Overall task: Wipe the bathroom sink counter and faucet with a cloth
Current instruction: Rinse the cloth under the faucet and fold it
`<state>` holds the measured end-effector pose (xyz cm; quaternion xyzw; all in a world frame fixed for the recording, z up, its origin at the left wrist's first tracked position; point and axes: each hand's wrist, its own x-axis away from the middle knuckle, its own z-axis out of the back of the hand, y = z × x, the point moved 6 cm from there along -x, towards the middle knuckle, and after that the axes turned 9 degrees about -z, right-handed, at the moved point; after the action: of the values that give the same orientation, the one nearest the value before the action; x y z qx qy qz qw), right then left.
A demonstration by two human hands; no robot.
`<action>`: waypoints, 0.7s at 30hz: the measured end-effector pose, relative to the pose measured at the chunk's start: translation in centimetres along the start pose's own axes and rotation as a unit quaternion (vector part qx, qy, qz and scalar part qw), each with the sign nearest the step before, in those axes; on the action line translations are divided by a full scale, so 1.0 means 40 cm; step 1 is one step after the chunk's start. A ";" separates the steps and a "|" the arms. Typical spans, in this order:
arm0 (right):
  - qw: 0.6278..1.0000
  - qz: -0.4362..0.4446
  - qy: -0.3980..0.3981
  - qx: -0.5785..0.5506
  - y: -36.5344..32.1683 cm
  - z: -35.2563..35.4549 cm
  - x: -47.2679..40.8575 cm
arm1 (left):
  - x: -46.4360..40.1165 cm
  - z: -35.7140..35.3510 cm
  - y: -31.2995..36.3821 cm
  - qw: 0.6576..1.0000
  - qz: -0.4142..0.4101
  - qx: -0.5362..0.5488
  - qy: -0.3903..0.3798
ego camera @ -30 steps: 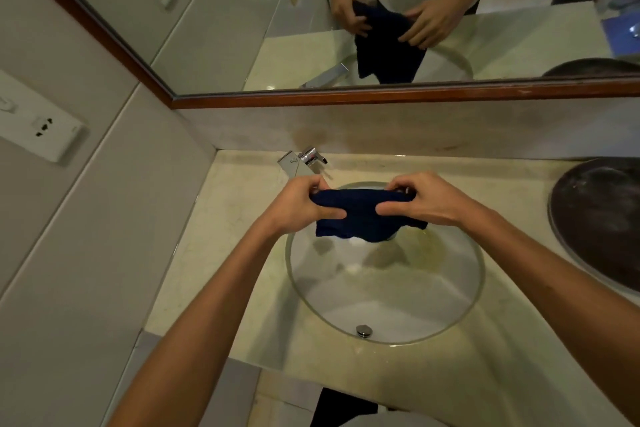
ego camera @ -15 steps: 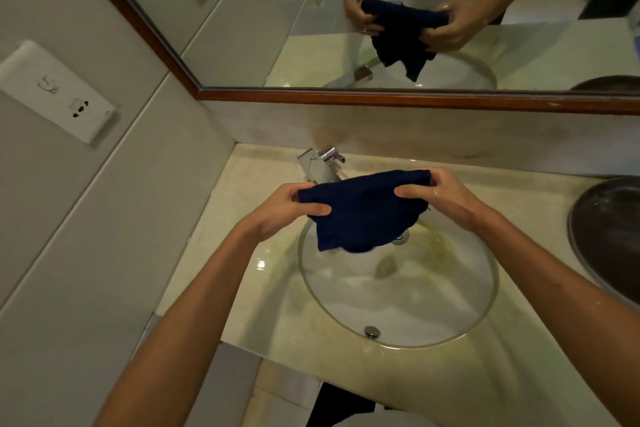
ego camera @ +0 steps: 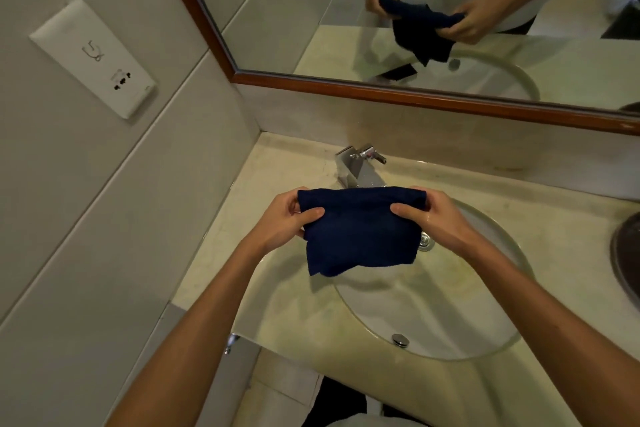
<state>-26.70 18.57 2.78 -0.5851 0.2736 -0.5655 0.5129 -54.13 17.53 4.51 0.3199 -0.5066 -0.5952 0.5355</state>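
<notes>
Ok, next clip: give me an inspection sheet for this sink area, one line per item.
Surface: beige counter with a round basin; yellowish staining near the basin rim.
Job's things: dark blue cloth held spread in the air over the basin's left rim; chrome faucet behind it, untouched.
Clutter: dark round dish at the right edge, cut off by the frame.
Hands: left hand and right hand each pinch an upper corner of the cloth.
Cables: nothing seen.
Surroundings: wood-framed mirror above the counter; wall socket on the left wall.
</notes>
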 end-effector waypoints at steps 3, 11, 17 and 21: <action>1.000 -0.009 -0.018 0.003 -0.002 -0.054 -0.012 | 0.013 0.047 -0.029 1.000 0.019 0.005 -0.012; 0.997 -0.068 -0.038 -0.018 -0.005 -0.180 -0.036 | 0.051 0.152 -0.083 0.996 0.071 0.036 -0.044; 0.990 -0.122 -0.061 -0.026 -0.020 -0.282 -0.122 | 0.026 0.267 -0.157 0.989 0.130 0.047 -0.046; 0.971 -0.097 0.067 0.205 0.005 -0.329 -0.288 | -0.052 0.359 -0.289 0.984 0.175 -0.013 0.041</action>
<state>-41.45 25.05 -3.95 -0.4515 0.1273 -0.6950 0.5449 -70.56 22.26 -2.72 0.2436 -0.5248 -0.4851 0.6557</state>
